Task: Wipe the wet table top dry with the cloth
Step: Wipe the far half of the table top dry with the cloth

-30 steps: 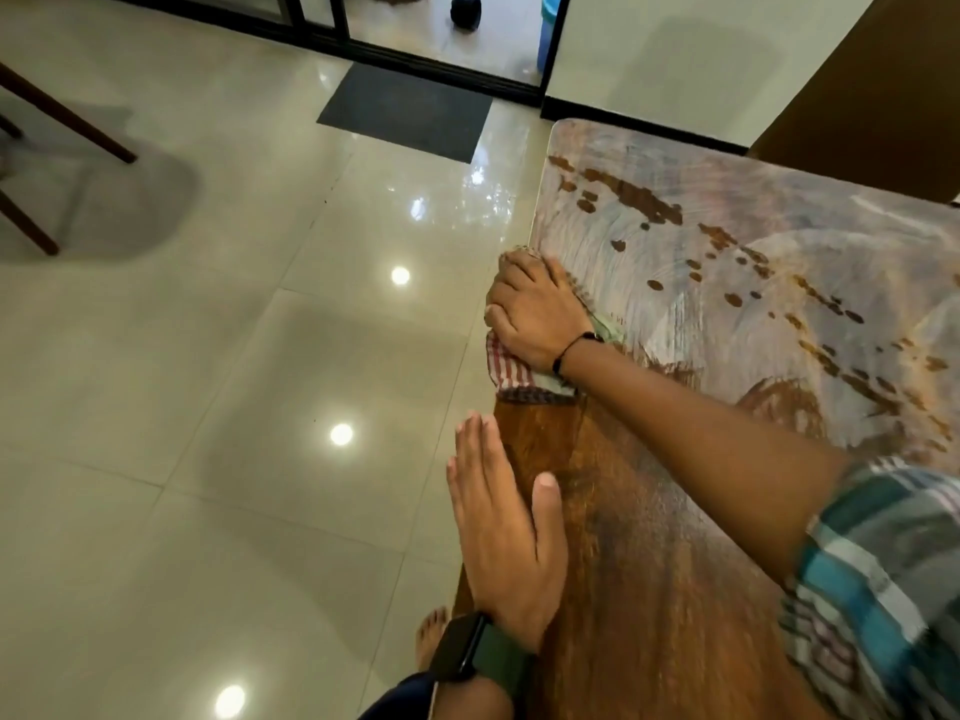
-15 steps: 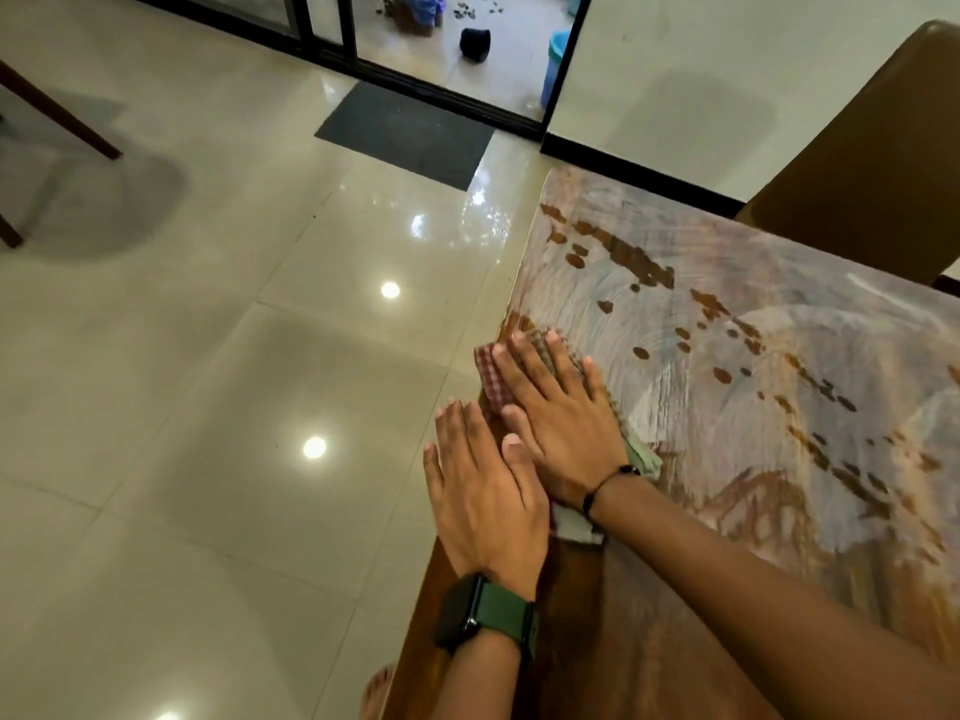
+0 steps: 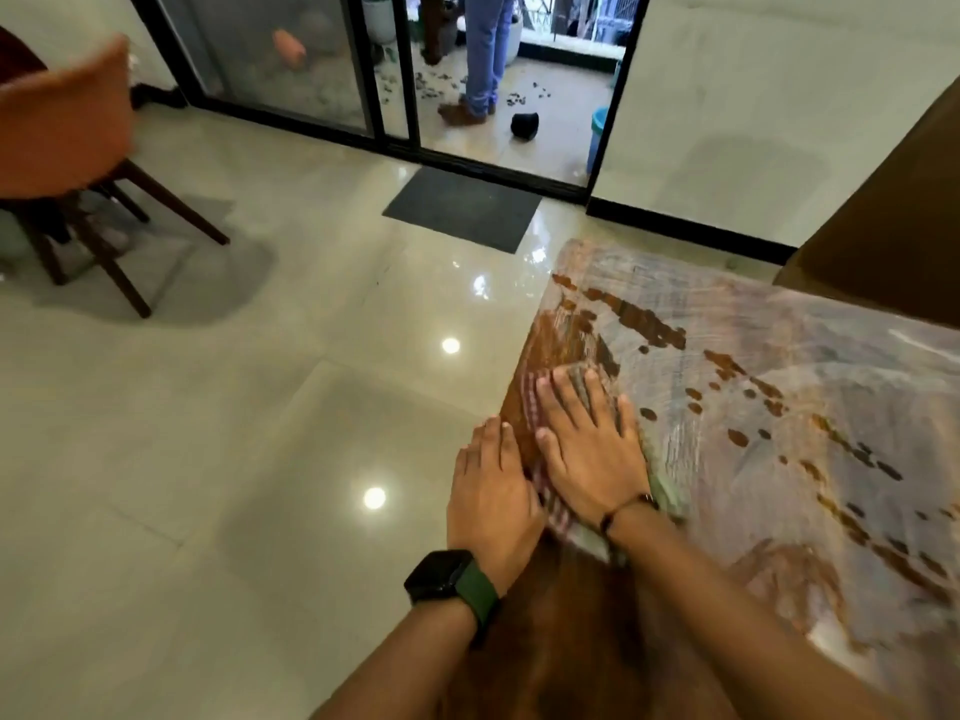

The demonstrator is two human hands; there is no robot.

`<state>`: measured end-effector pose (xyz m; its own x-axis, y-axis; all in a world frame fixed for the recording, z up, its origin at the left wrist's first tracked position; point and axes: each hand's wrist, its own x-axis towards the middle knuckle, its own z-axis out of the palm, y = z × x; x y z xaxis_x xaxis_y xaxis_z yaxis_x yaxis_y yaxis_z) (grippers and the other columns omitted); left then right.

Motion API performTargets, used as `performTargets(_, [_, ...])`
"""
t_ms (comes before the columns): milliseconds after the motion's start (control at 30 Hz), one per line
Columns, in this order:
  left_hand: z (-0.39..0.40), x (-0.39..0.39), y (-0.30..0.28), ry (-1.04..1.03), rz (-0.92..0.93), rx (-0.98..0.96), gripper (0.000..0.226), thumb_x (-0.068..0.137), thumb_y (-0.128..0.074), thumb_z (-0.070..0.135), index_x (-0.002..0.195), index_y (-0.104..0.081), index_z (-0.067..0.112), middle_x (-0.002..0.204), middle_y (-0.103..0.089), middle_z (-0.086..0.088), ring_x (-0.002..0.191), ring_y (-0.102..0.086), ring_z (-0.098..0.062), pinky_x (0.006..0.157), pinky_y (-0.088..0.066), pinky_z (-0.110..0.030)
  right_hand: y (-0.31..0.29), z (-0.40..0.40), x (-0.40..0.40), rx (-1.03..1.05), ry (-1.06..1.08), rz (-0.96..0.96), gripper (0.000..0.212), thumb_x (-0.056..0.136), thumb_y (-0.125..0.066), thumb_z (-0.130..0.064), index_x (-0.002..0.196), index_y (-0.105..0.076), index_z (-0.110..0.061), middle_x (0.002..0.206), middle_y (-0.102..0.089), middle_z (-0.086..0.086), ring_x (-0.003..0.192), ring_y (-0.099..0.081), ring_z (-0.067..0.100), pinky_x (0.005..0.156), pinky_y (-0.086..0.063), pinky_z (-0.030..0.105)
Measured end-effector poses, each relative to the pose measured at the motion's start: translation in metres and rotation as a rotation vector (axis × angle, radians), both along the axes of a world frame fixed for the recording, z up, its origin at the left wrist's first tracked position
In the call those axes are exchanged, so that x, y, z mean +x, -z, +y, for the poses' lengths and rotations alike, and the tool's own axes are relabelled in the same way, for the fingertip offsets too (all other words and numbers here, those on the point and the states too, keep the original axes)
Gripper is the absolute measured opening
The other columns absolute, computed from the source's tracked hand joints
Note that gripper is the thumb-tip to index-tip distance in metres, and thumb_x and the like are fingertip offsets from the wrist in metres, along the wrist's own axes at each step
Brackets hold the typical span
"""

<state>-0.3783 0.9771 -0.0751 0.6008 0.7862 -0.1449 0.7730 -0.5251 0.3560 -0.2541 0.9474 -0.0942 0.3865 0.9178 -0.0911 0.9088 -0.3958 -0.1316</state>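
Note:
A brown wooden table top (image 3: 779,459) fills the right side, glossy with a wet film and dark droplet patches. A checked red and green cloth (image 3: 558,514) lies near the table's left edge. My right hand (image 3: 587,449) presses flat on the cloth, fingers spread and pointing away from me. My left hand (image 3: 491,498), with a dark watch on a green strap, rests flat on the table's left edge beside the cloth, touching its near side. The strip of table nearest me looks darker and without film.
An orange chair (image 3: 62,142) stands at the far left on the glossy tiled floor. A dark doormat (image 3: 462,207) lies before a sliding door, where a person's legs (image 3: 483,54) stand outside. A brown chair back (image 3: 883,241) rises beyond the table at right.
The view has tilted up, bringing the doorway and orange chair into sight. My right hand and the cloth slid nearer along the left edge, beside my left hand, and now sit slightly further along.

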Motion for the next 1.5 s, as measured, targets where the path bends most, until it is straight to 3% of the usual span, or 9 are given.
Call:
performTargets(100, [0.019, 0.025, -0.001, -0.167, -0.26, -0.09, 0.05, 0.094, -0.033, 0.013, 0.142, -0.023, 0.006, 0.152, -0.022, -0.008, 0.14, -0.016, -0.019, 0.117, -0.01, -0.031, 0.006, -0.054, -0.019, 0.072, -0.012, -0.042, 0.057, 0.097, -0.005, -0.045, 0.148, -0.023, -0.026, 0.153, -0.027, -0.001, 0.142, -0.016, 0.022, 0.111, -0.011, 0.047])
performTargets(267, [0.033, 0.065, -0.005, -0.712, -0.618, -0.32, 0.042, 0.092, -0.036, 0.007, 0.134, -0.043, 0.009, 0.143, -0.041, -0.007, 0.134, -0.033, -0.021, 0.113, -0.024, -0.036, 0.002, -0.034, 0.001, 0.063, -0.015, -0.047, 0.057, 0.092, -0.021, -0.044, 0.148, -0.022, -0.031, 0.154, -0.024, -0.005, 0.142, -0.018, 0.021, 0.111, -0.012, 0.047])
performTargets(400, [0.024, 0.07, 0.011, -0.503, -0.372, -0.1, 0.047, 0.095, -0.029, 0.021, 0.141, -0.031, 0.011, 0.15, -0.031, -0.004, 0.139, -0.022, -0.018, 0.116, -0.013, -0.035, 0.003, 0.03, 0.052, 0.012, 0.025, -0.019, 0.063, 0.085, 0.005, -0.05, 0.147, 0.007, -0.037, 0.155, 0.012, -0.013, 0.144, 0.012, 0.016, 0.116, 0.007, 0.046])
performTargets(667, [0.021, 0.059, 0.012, -0.284, -0.141, -0.132, 0.073, 0.081, -0.002, 0.047, 0.147, -0.004, 0.014, 0.157, -0.001, -0.001, 0.143, 0.004, -0.013, 0.114, 0.006, -0.033, -0.002, 0.045, 0.06, -0.021, 0.002, 0.004, 0.057, 0.093, -0.003, -0.047, 0.148, 0.008, -0.032, 0.156, 0.012, -0.008, 0.144, 0.015, 0.017, 0.113, 0.014, 0.044])
performTargets(800, [0.035, 0.048, 0.005, -0.056, -0.006, -0.222, 0.071, 0.088, -0.002, 0.055, 0.145, 0.01, 0.014, 0.154, 0.017, -0.002, 0.14, 0.018, -0.014, 0.113, 0.01, -0.036, 0.002, -0.045, 0.021, 0.023, -0.093, -0.025, 0.056, 0.097, -0.011, -0.046, 0.149, -0.019, -0.025, 0.155, -0.02, -0.001, 0.143, -0.016, 0.025, 0.112, -0.006, 0.046])
performTargets(1000, [0.071, 0.069, 0.006, 0.013, -0.046, -0.235, 0.06, 0.097, -0.011, 0.047, 0.146, 0.006, 0.018, 0.155, 0.014, 0.002, 0.14, 0.016, -0.011, 0.115, 0.01, -0.038, -0.001, -0.041, 0.04, -0.015, -0.163, -0.055, 0.055, 0.096, -0.016, -0.047, 0.145, -0.03, -0.026, 0.152, -0.03, -0.002, 0.141, -0.019, 0.023, 0.108, -0.014, 0.049])
performTargets(1200, [0.063, 0.092, 0.018, -0.134, -0.039, -0.13, 0.073, 0.081, 0.006, 0.056, 0.146, 0.004, 0.022, 0.155, 0.012, 0.007, 0.14, 0.018, -0.014, 0.115, 0.008, -0.043, 0.0, 0.067, 0.105, -0.026, -0.04, -0.026, 0.064, 0.085, 0.004, -0.055, 0.146, 0.01, -0.035, 0.156, 0.016, -0.009, 0.142, 0.019, 0.016, 0.116, 0.01, 0.047])
performTargets(1333, [0.066, 0.095, 0.014, -0.138, -0.057, -0.163, 0.068, 0.088, 0.001, 0.056, 0.147, 0.0, 0.021, 0.156, 0.009, 0.006, 0.141, 0.015, -0.015, 0.116, 0.005, -0.045, -0.005, 0.103, 0.117, -0.077, 0.031, -0.003, 0.055, 0.099, -0.014, -0.044, 0.148, 0.007, -0.033, 0.158, 0.012, -0.007, 0.144, 0.016, 0.019, 0.116, 0.01, 0.048])
performTargets(1500, [0.096, 0.081, -0.005, 0.078, -0.037, -0.301, 0.059, 0.097, -0.02, 0.045, 0.147, -0.003, 0.017, 0.157, 0.004, 0.001, 0.143, 0.003, -0.015, 0.117, -0.002, -0.04, 0.0, 0.045, 0.072, 0.0, -0.091, -0.025, 0.062, 0.088, 0.002, -0.052, 0.147, 0.004, -0.031, 0.157, 0.003, -0.004, 0.145, 0.005, 0.023, 0.116, 0.005, 0.047])
